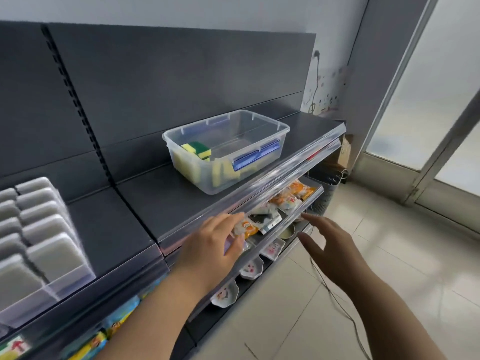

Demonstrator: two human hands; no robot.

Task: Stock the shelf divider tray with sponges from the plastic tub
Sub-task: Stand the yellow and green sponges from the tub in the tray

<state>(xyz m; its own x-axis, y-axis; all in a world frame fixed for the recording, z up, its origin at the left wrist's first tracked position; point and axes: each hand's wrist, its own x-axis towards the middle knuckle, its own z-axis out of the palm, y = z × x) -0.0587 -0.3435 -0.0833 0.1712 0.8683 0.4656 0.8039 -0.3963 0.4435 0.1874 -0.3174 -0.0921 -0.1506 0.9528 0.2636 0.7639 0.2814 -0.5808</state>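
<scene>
A clear plastic tub [272, 131] stands on the dark top shelf, right of centre. Yellow-and-green sponges [197, 149] lie in its left end, some standing against its front wall. The clear shelf divider tray [78, 271] sits on the same shelf at the far left, its slots showing pale grey. My left hand [210, 245] hovers in front of the shelf edge below the tub, fingers relaxed and holding nothing. My right hand [330, 242] hangs in the air to its right, fingers spread, empty.
A clear price rail [259, 183] runs along the shelf front. The shelf below holds packaged snacks [288, 198], and small white dishes [249, 268] line a lower one. Tiled floor [376, 255], a thin cable and a glass door [428, 100] lie to the right.
</scene>
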